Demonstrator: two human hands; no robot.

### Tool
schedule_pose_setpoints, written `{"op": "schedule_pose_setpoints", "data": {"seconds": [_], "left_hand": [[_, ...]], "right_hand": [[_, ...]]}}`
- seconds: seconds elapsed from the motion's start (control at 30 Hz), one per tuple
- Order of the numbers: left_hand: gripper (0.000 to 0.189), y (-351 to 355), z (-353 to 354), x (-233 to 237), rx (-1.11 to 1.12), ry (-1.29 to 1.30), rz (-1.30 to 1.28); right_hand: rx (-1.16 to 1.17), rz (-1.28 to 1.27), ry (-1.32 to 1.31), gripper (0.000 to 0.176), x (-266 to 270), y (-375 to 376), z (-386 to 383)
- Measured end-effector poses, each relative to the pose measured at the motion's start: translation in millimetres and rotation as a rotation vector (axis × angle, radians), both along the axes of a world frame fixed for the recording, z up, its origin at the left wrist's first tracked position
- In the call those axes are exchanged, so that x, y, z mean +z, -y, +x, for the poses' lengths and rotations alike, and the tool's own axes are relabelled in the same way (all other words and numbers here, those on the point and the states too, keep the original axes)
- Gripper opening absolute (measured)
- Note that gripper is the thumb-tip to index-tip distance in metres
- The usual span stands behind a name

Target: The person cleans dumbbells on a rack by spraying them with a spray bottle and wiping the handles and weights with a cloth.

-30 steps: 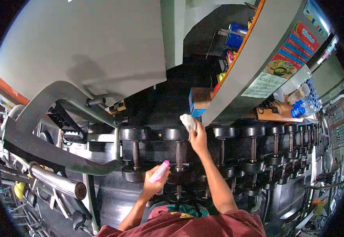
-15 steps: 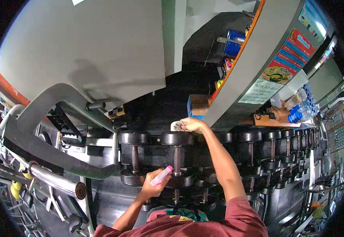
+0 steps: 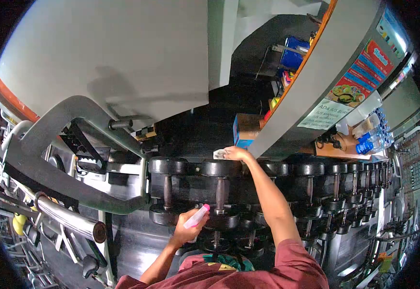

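A black dumbbell point(image 3: 221, 190) rests upright to the view on the rack, its far head next to my right hand point(image 3: 236, 154). That hand is closed on a whitish cloth point(image 3: 220, 153), which lies against the top edge of the far head. Lower down, my left hand point(image 3: 187, 227) is wrapped round a small spray bottle point(image 3: 196, 216) with a pink top, beside the near head of the same dumbbell. Another dumbbell point(image 3: 167, 190) stands just to the left.
More dumbbells point(image 3: 335, 185) run along the rack to the right. A grey machine frame point(image 3: 82, 108) with a metal bar point(image 3: 72, 219) is at the left. Behind the rack are a cardboard box point(image 3: 247, 129) and a counter panel point(image 3: 311, 82); water bottles point(image 3: 371, 144) stand at the right.
The surroundings have shifted slightly to the right in view. My right hand and the cloth stay at the dumbbell's far head, with the cloth showing less. The left hand keeps the bottle.
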State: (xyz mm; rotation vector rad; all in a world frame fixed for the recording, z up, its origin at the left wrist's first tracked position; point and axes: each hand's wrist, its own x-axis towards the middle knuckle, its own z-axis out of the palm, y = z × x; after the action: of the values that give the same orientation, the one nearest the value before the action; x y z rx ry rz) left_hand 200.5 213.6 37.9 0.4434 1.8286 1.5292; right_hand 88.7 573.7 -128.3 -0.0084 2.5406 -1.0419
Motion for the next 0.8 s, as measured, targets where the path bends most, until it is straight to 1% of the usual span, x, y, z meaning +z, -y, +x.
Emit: {"op": "schedule_pose_setpoints", "data": {"seconds": [0.03, 0.07, 0.1, 0.17, 0.2, 0.23, 0.3, 0.33, 0.4, 0.43, 0.5, 0.57, 0.63, 0.7, 0.73, 0.77, 0.8], "left_hand": [[0.015, -0.9, -0.1, 0.2, -0.002, -0.001, 0.001], [0.015, -1.9, 0.2, 0.5, -0.020, -0.006, -0.006], [0.015, -2.5, 0.6, 1.0, -0.038, -0.012, -0.013], [0.015, -5.3, 1.0, 2.8, -0.043, -0.020, 0.006], [0.015, -6.2, 1.3, 3.5, -0.044, -0.024, 0.023], [0.015, -6.3, 1.7, 0.9, -0.040, -0.026, 0.026], [0.014, -5.4, 2.0, -4.3, -0.034, -0.093, 0.108], [0.014, -3.2, 2.8, -2.3, -0.030, -0.094, 0.108], [0.014, 1.2, 2.6, 5.3, -0.029, -0.061, 0.037], [0.014, 3.6, 3.3, 6.0, -0.025, -0.062, 0.039], [0.013, 10.0, 4.1, 7.0, -0.004, -0.123, 0.043], [0.013, 16.7, 6.3, 5.8, 0.020, -0.132, 0.038], [0.012, 23.5, 8.7, 0.4, 0.036, -0.140, 0.035], [0.013, 30.2, 11.8, -10.6, 0.067, -0.166, 0.065], [0.013, 32.2, 12.6, -13.2, 0.049, -0.227, 0.061], [0.013, 32.4, 15.2, -8.7, 0.041, -0.222, 0.066], [0.014, 32.3, 16.9, -0.9, 0.048, -0.113, 0.039]], "right_hand": [[-0.009, 0.008, 0.073, 0.031, 28.7, 14.9, -6.2], [-0.003, -0.044, 0.107, 0.031, 49.2, 26.9, -12.0], [0.004, -0.097, 0.141, 0.031, 60.4, 37.9, -18.6], [0.144, -0.118, 0.014, 0.029, 52.6, 53.7, -36.5], [0.168, -0.197, 0.024, 0.028, 82.2, 68.0, -35.2], [0.137, -0.354, 0.048, 0.027, 109.0, 77.3, -28.7], [0.246, -0.382, -0.008, 0.028, 115.6, 81.0, -31.1], [0.250, -0.382, -0.008, 0.028, 121.4, 82.6, -27.9], [0.237, -0.118, -0.154, 0.030, 141.4, 81.0, -13.1], [0.204, -0.148, -0.237, 0.030, 151.8, 78.3, -0.4], [0.094, -0.112, -0.299, 0.028, 153.1, 65.7, 26.5], [-0.027, -0.097, -0.378, 0.025, 193.5, 65.3, 72.0], [-0.215, 0.103, -0.309, 0.027, 209.6, 66.0, 119.1], [-0.411, -0.089, -0.119, 0.028, 194.4, 61.2, 157.3], [-0.487, -0.224, -0.240, 0.029, 202.2, 69.0, 176.0], [-0.563, -0.397, -0.381, 0.029, 180.8, 68.3, 193.4], [-0.768, -0.575, -0.426, 0.028, 174.0, 77.5, 208.5]]}}
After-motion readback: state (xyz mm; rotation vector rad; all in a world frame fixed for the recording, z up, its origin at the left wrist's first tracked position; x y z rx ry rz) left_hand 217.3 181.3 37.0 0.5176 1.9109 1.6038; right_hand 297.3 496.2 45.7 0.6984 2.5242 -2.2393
